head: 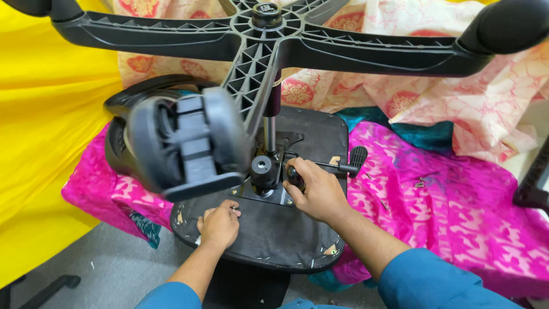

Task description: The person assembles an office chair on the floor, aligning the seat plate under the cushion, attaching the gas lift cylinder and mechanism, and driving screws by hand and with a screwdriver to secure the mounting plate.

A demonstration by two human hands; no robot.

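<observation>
An office chair lies upside down, its black seat underside (274, 234) facing up. The star-shaped black base (257, 40) with a caster wheel (186, 143) looms close to the camera. My right hand (314, 189) is closed around a dark tool handle beside the metal mechanism plate (269, 191) at the foot of the gas cylinder (270, 123). My left hand (219, 223) rests on the seat underside at the plate's left edge, fingers pinched on a small metal screw. A black adjustment lever (351, 163) sticks out to the right.
Pink patterned cloth (446, 212) covers the surface under the chair. Yellow fabric (46, 126) hangs at left, cream floral cloth (429, 80) behind. Small screws (420, 183) lie on the pink cloth. A black armrest (534, 183) shows at right. Grey floor (114, 269) is lower left.
</observation>
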